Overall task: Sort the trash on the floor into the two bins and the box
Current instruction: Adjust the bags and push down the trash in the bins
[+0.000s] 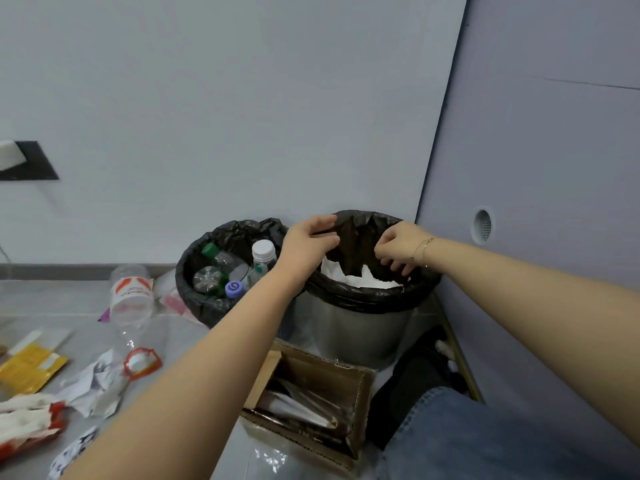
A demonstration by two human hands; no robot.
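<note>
Presently, the trash is partly sorted. Left bin (194, 271), black liner: holds plastic bottles, among them a green-capped bottle (211, 251), a white-capped bottle (263, 252) and a purple-capped one (234, 289). Right bin (360, 327), metal body, black liner (356, 237): holds white crumpled paper (349, 277). Cardboard box (311, 403), in front of the bins: holds flat wrappers or films, contents not clearly legible.

Left on the floor (41, 299), well to the left of the bins: a clear bottle (131, 296) with red-and-white label lying just beside the left bin, a red cap ring (142, 363), a yellow packet (31, 370), crumpled paper scraps (93, 382), a red-and-white wrapper (27, 424), a pink packet (173, 303) against the left bin. By judgement, roughly half the task remains.

Grip: the left hand (308, 244) pinches the liner's rim at the right bin's near-left edge; the right hand (401, 247), fingers curled, grasps the liner at the right edge. Both are on the liner, holding no trash; the loose items lie well apart from either hand, down and leftward.
</note>
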